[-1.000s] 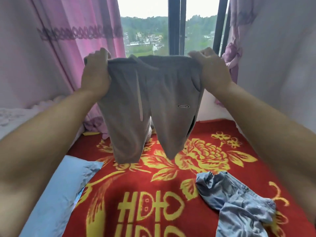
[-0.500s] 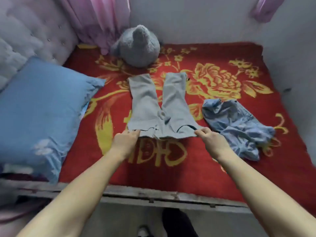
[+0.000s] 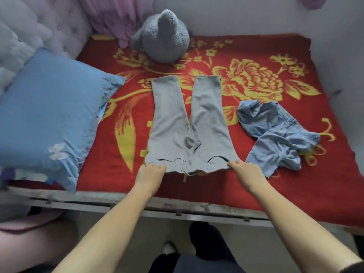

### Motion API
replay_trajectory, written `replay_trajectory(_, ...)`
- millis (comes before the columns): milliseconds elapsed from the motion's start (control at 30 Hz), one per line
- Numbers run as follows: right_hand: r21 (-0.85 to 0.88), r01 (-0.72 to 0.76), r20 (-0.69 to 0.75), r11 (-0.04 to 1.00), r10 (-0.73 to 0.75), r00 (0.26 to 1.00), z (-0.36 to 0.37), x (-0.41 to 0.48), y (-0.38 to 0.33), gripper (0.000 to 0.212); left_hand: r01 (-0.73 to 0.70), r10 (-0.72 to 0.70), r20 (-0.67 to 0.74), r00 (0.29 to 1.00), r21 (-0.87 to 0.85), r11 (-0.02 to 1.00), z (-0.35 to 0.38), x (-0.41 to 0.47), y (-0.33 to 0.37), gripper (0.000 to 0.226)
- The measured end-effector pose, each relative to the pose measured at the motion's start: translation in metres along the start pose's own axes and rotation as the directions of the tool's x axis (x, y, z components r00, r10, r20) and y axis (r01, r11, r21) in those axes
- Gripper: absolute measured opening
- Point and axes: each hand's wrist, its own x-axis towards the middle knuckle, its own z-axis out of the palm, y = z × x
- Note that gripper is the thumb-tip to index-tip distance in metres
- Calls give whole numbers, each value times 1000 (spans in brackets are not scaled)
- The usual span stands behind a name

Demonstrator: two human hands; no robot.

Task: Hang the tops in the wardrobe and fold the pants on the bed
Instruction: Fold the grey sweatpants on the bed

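Note:
Grey pants [image 3: 173, 123] lie flat on the red blanket with yellow flowers [image 3: 256, 186], legs pointing away from me and slightly apart, waistband nearest me with a drawstring hanging out. My left hand [image 3: 150, 175] pinches the left corner of the waistband. My right hand [image 3: 246, 173] pinches the right corner. A crumpled pair of light blue denim pants [image 3: 275, 133] lies just right of the grey ones.
A blue pillow [image 3: 49, 115] rests at the bed's left against a tufted grey headboard [image 3: 25, 36]. A grey plush toy [image 3: 163, 36] sits at the far side by the pink curtain [image 3: 114, 18]. The bed's front edge [image 3: 122, 207] runs below my hands.
One second ago I held the grey pants up in the air by the waistband before the window. They now lie spread flat on the blanket, and my view has tilted down.

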Motion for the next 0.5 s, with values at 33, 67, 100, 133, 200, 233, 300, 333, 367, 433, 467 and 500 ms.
replay_trajectory(33,-13,-7,-11,1000,7,1000,4,-4,-1,39,3,-3,7,1000,-2,1000,7,-3,2,31)
replay_trajectory(67,-32,-18,-20,999,18,1000,10,-8,-3,36,-3,3,10,1000,-6,1000,17,-7,6,31)
replay_trajectory(100,-58,-29,-23,998,28,999,19,-12,-5,35,-12,13,18,1000,-16,1000,29,-10,10,31)
replay_trajectory(133,-81,-37,-17,996,36,999,30,-16,-7,35,-28,29,31,999,-27,999,43,-12,13,33)
replay_trajectory(200,-98,-33,-2,995,33,999,59,-23,-13,41,-50,52,55,997,-51,997,72,-16,21,39)
replay_trajectory(233,-100,-23,6,995,24,1000,76,-25,-15,48,-39,42,45,998,-66,997,87,-18,25,41)
replay_trajectory(300,-104,0,62,995,6,998,115,-25,-20,64,-33,39,84,996,-66,997,119,-20,37,43)
replay_trajectory(333,-114,12,88,993,-2,996,135,-25,-23,68,-38,45,99,994,-65,997,138,-19,42,48)
replay_trajectory(367,-123,15,107,992,-2,994,156,-24,-26,69,-38,46,97,994,-82,996,160,-19,49,53)
replay_trajectory(433,-118,4,139,993,12,990,200,-23,-31,64,-15,25,124,992,-87,996,205,-18,63,63)
replay_trajectory(467,-107,-6,168,994,24,986,220,-22,-32,63,1,13,174,985,-81,997,221,-16,71,66)
replay_trajectory(500,-91,-10,214,996,29,976,240,-21,-32,63,17,1,221,975,-80,997,238,-14,79,68)
